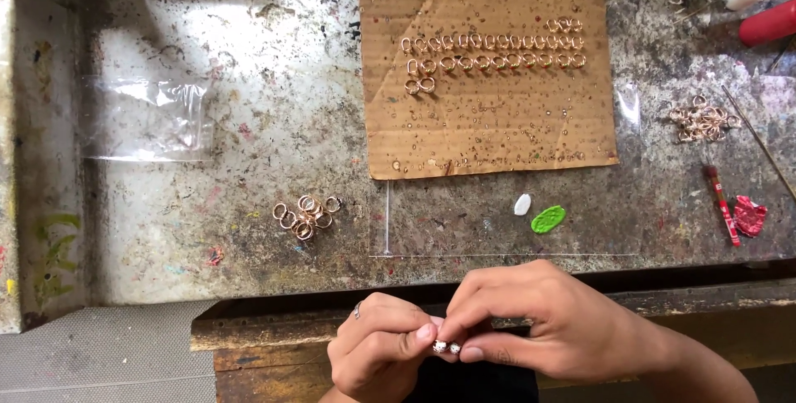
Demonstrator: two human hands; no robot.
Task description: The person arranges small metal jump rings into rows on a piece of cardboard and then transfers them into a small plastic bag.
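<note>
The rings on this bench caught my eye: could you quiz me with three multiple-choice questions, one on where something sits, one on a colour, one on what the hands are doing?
1. Where do the rings lie in neat rows?
A. on the cardboard sheet
B. in the plastic bag
C. on the floor

2. What colour is the flat blob beside the small white piece?
A. blue
B. green
C. black

3. How are the hands placed?
A. flat on the bench
B. far apart
C. together, pinching a small ring

Answers: 1 A, the rows sit on cardboard. 2 B, it is bright green. 3 C, the left hand and right hand meet at a small ring.
</note>
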